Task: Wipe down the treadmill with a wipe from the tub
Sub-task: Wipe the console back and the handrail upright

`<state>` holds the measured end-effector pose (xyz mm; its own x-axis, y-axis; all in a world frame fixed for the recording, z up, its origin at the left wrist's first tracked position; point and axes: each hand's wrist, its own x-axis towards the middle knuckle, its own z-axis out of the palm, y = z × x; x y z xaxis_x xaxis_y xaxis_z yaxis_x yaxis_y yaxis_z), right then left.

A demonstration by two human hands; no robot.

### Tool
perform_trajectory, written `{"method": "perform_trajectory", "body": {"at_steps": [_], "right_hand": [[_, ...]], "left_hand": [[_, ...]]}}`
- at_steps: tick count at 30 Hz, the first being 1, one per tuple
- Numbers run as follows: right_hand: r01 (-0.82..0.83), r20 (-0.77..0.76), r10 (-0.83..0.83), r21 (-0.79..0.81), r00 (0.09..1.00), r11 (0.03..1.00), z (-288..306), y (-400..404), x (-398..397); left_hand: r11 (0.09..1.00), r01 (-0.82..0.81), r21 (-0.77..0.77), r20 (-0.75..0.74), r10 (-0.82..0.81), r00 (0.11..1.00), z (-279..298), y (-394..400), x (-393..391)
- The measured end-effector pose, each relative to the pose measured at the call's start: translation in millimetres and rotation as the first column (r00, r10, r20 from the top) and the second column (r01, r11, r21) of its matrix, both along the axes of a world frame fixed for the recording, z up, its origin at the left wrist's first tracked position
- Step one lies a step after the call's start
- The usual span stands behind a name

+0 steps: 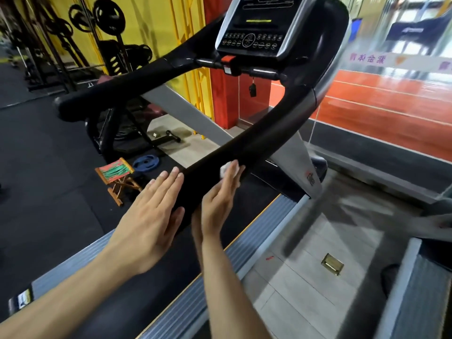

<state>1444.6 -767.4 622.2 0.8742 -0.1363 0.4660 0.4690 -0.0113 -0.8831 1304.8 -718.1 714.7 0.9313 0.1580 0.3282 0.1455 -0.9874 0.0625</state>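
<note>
Hands [156,211] flat on handrail [244,148] (right presses wipe [226,168]).

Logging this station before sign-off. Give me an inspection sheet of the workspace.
Surface: black right handrail of the treadmill, running up to the console.
Job's things: white wipe pressed on the rail; tub nothing seen.
Clutter: folding stool and blue weight plate on the floor to the left.
Hands: left hand flat against the rail's left side, fingers straight; right hand flat on its right side, fingers over the wipe.
Cables: safety key hanging on a cord under the console.
Surroundings: weight racks against a yellow wall; glass partition to the right.
</note>
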Motion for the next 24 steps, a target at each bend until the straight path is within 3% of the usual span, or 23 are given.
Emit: {"method": "perform_trajectory", "body": {"at_steps": [3, 8, 11, 14, 18, 21, 24], "right_hand": [[0.053, -0.117, -0.044, 0.07, 0.992, 0.996, 22, -12, 45], [-0.071, 0.118, 0.081, -0.089, 0.99, 0.994, -5, -36, -27], [-0.033, -0.04, 0.035, 0.049, 0.999, 0.998, -27, -33, -49], [-0.067, 0.022, 0.064, 0.168, 0.998, 0.984, -29, -30, -44], [0.003, -0.195, 0.07, 0.35, 0.978, 0.937, -17, -37, 11], [0.116, -0.129, -0.086, 0.246, 0.988, 0.962, 0, -52, 91], [0.198, -0.202, -0.163, 0.171, 0.966, 0.965, 10, -61, 160]], "left_hand": [[0.999, -0.026, 0.045, -0.011, 0.027, 1.0, -2, -2, 15], [0.996, -0.045, 0.081, -0.02, 0.047, 0.999, 4, -11, 45], [0.995, -0.043, 0.091, -0.011, 0.044, 0.999, 4, -14, 66], [0.994, -0.063, 0.085, 0.008, 0.063, 0.998, 2, -20, 83], [0.992, -0.109, 0.059, 0.004, 0.109, 0.994, 4, -28, 99], [0.99, -0.135, 0.047, 0.013, 0.134, 0.991, 4, -33, 111], [0.989, -0.145, 0.033, 0.029, 0.145, 0.989, 3, -42, 129]]}}
